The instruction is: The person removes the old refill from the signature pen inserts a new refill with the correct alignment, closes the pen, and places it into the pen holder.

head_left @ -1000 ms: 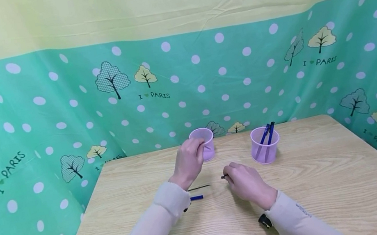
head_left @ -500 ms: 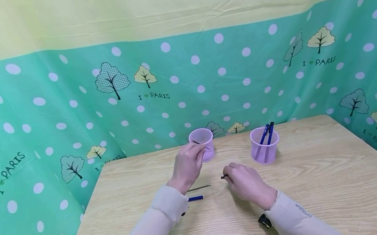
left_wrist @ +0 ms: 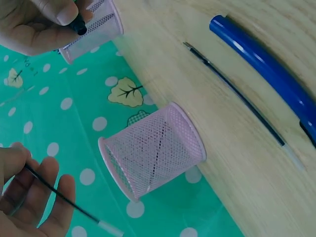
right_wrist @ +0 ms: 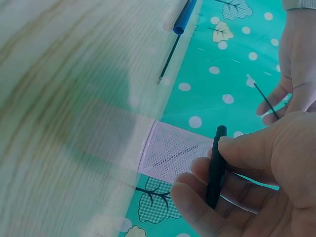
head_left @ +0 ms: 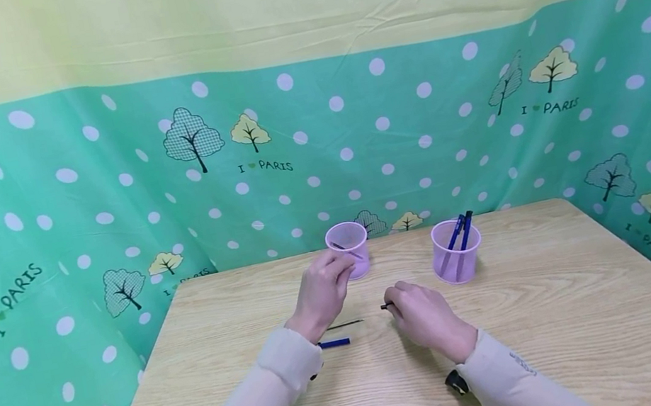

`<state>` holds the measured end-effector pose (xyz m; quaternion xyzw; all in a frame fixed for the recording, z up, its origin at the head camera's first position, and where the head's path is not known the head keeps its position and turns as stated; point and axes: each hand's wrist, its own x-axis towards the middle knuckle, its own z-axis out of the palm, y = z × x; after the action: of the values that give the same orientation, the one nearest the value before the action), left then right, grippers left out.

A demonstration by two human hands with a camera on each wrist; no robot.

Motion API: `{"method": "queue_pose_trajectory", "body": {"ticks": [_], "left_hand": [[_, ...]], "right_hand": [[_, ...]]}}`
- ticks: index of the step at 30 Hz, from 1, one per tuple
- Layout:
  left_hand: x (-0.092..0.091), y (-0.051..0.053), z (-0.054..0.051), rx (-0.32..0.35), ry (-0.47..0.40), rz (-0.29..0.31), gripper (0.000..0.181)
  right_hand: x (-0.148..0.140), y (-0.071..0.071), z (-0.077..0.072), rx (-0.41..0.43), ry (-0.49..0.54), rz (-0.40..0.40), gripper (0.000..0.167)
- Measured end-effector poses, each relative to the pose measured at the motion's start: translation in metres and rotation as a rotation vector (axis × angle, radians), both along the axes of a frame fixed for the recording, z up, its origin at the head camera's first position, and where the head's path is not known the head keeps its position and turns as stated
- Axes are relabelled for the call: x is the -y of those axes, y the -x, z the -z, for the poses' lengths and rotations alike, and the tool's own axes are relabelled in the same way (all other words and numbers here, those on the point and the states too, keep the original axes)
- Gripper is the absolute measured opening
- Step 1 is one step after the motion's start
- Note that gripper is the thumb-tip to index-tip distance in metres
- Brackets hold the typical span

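My left hand (head_left: 322, 291) pinches a thin dark pen refill (left_wrist: 64, 197) with a pale end, in front of the left pink mesh cup (head_left: 363, 263). In the right wrist view, my right hand (right_wrist: 261, 173) holds a short black pen part (right_wrist: 217, 165) between thumb and fingers; it looks like a grip section. A second refill (left_wrist: 237, 94) lies on the table beside a blue pen barrel (left_wrist: 269, 69), both partly hidden by my left arm in the head view. The right pink mesh cup (head_left: 450, 271), beyond my right hand, holds blue pens (head_left: 466, 231).
The wood-grain table (head_left: 575, 305) runs back to a green and yellow printed curtain (head_left: 274, 204) that encloses the back and both sides. Both cups stand upright close to the table's back edge.
My left hand has drawn slightly down and left from the left cup, and the refill in its fingers now shows against the cup. My right hand keeps its place and grip.
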<state>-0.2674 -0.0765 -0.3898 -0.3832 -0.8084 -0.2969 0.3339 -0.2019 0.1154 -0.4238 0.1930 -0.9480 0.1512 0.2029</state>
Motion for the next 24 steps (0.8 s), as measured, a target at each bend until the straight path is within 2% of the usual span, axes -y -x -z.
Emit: {"method": "queue_pose_trajectory", "body": {"ticks": [11, 17, 24], "left_hand": [[0.001, -0.004, 0.006, -0.003, 0.028, 0.019, 0.014], [0.001, -0.005, 0.01, 0.057, 0.075, 0.013, 0.011], [0.003, -0.007, 0.012, 0.123, 0.087, 0.024, 0.012]], "right_hand": [[0.0, 0.0, -0.001, -0.009, 0.0, -0.006, 0.009], [0.0, -0.001, -0.002, -0.001, 0.005, -0.005, 0.008], [0.0, -0.001, -0.001, 0.0, -0.004, -0.008, 0.007]]}}
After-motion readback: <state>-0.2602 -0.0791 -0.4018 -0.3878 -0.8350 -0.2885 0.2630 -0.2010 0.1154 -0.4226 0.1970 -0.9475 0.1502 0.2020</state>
